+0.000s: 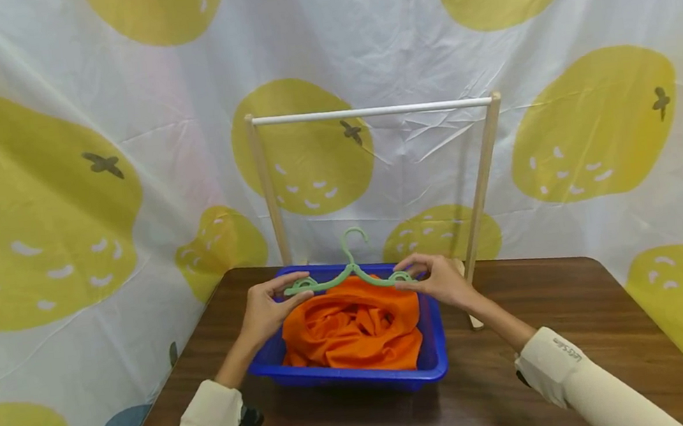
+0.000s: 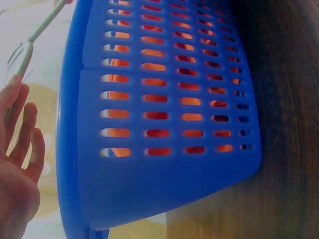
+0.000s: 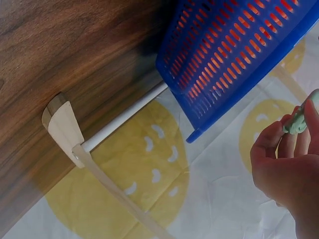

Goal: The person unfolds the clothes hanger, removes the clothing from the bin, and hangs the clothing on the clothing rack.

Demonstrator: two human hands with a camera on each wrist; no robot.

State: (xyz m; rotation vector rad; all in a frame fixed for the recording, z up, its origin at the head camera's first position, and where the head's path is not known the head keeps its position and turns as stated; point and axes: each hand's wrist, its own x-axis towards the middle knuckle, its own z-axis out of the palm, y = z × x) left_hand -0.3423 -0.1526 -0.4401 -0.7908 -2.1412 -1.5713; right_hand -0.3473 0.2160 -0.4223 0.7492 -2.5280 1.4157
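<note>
A green clothes hanger is held level by its two ends above a blue basket, hook pointing up. My left hand pinches the hanger's left end between thumb and fingers. At the opposite end, my right hand pinches it the same way. Orange cloth lies bunched inside the basket, below the hanger. Through the slots of the basket wall the orange shows in the left wrist view. In the right wrist view, the hanger's green end sits between my right thumb and fingers.
Behind the basket stands a rack with wooden posts and a white rail. Its wooden foot rests on the brown table. A curtain with yellow fruit prints hangs around the table's back and sides.
</note>
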